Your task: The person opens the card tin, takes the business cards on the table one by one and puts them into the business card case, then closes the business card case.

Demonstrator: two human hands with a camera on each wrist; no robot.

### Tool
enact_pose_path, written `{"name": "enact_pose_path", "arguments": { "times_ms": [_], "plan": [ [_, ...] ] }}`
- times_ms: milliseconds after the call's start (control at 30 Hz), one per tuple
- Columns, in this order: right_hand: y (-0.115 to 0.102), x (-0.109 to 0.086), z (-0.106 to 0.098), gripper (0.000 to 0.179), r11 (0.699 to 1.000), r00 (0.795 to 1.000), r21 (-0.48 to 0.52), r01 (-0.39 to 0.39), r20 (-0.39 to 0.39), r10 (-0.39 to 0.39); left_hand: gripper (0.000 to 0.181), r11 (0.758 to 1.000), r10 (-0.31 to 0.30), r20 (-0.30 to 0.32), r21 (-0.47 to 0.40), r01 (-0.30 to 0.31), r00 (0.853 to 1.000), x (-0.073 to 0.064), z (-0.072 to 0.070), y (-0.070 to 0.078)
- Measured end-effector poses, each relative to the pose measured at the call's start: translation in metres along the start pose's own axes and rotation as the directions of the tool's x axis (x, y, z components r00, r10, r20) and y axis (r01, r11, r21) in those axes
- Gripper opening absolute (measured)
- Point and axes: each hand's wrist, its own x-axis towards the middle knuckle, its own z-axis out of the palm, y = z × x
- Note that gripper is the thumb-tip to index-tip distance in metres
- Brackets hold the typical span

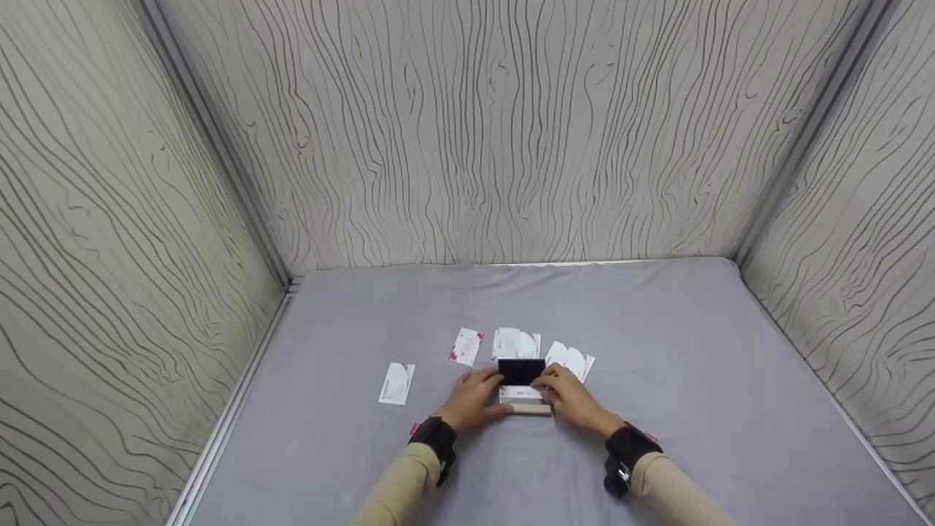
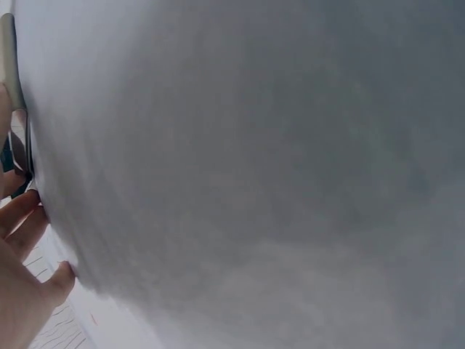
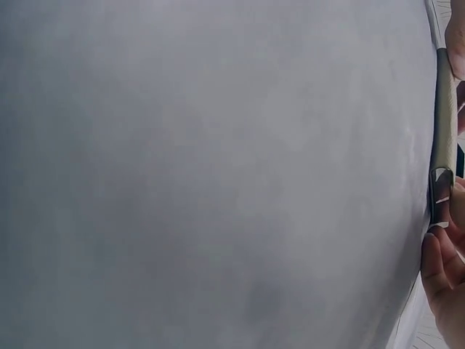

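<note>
A small business card case (image 1: 531, 410) with a beige front edge lies open on the grey cloth, its black inner lid (image 1: 521, 372) raised at the back. White card stock with print (image 1: 520, 393) shows inside it. My left hand (image 1: 470, 400) grips the case's left side, thumb at the front corner and fingers by the lid. On the opposite side my right hand (image 1: 577, 400) holds the right end, with fingertips over the lid's lower corner and the card. In the right wrist view, fingers (image 3: 434, 262) sit against the case's shiny metal end (image 3: 441, 196).
Behind the case lie overlapping white cards (image 1: 511, 343), and more overlapping cards (image 1: 566, 358) are by the right hand. A card with red corners (image 1: 467, 345) is left of them. One single card (image 1: 397, 383) lies farther left. Patterned panels (image 1: 467, 131) enclose the table.
</note>
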Motion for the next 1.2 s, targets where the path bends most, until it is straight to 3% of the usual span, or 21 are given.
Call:
{"name": "enact_pose_path", "arguments": {
  "times_ms": [433, 733, 867, 1033, 1200],
  "plan": [
    [-0.003, 0.000, -0.001, 0.019, 0.999, 0.999, -0.032, -0.009, 0.050, 0.011, 0.060, 1.000, -0.002, -0.011, -0.006, 0.002, 1.000, 0.000, -0.003, 0.002],
    [0.000, 0.000, -0.010, 0.023, 0.994, 0.998, 0.090, -0.061, 0.041, 0.058, 0.059, 0.999, 0.035, -0.053, -0.001, -0.035, 0.998, -0.003, 0.000, 0.003],
    [0.004, 0.001, -0.014, 0.020, 0.993, 0.997, 0.092, -0.072, 0.016, 0.071, 0.060, 1.000, 0.010, -0.026, -0.009, -0.010, 1.000, -0.001, -0.001, 0.003],
    [0.012, 0.002, -0.019, 0.018, 0.992, 0.992, 0.009, -0.129, -0.010, 0.129, 0.063, 1.000, -0.014, 0.004, -0.002, 0.014, 1.000, 0.001, -0.002, 0.002],
    [0.020, 0.002, -0.024, 0.019, 0.973, 0.981, -0.130, -0.193, -0.062, 0.186, 0.063, 1.000, 0.005, -0.010, -0.001, -0.005, 1.000, 0.001, 0.001, 0.000]
  ]
}}
